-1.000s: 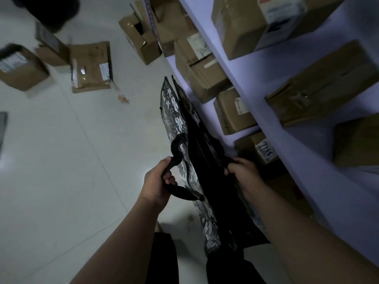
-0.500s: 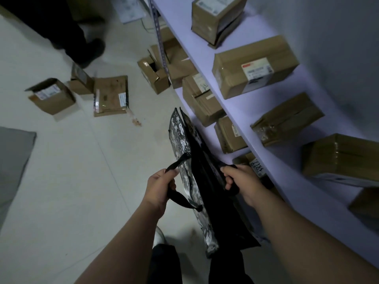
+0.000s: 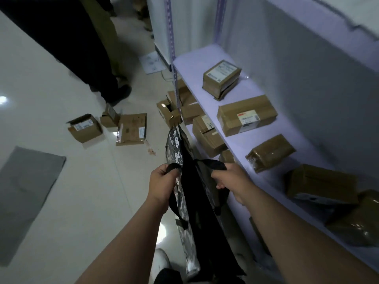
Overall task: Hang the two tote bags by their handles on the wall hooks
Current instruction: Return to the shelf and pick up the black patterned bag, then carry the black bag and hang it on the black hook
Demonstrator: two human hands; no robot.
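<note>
A black tote bag with a white speckled pattern [image 3: 178, 150] hangs edge-on between my hands, above the floor beside the shelf. My left hand [image 3: 162, 185] grips its near black handle [image 3: 173, 168]. My right hand [image 3: 231, 182] grips the other black handle [image 3: 211, 163]. The bag's mouth is pulled slightly apart. No second tote bag and no wall hooks are in view.
A pale purple shelf [image 3: 235, 144] runs along the right with several taped cardboard boxes [image 3: 247, 114]. More boxes [image 3: 131, 129] lie on the white tiled floor. A grey mat [image 3: 26, 189] is at left. A person's dark legs [image 3: 96, 64] stand ahead.
My view has tilted up, showing more of the shelf, the wall and the standing person. The bag has risen slightly, and both hands keep hold of its handles.
</note>
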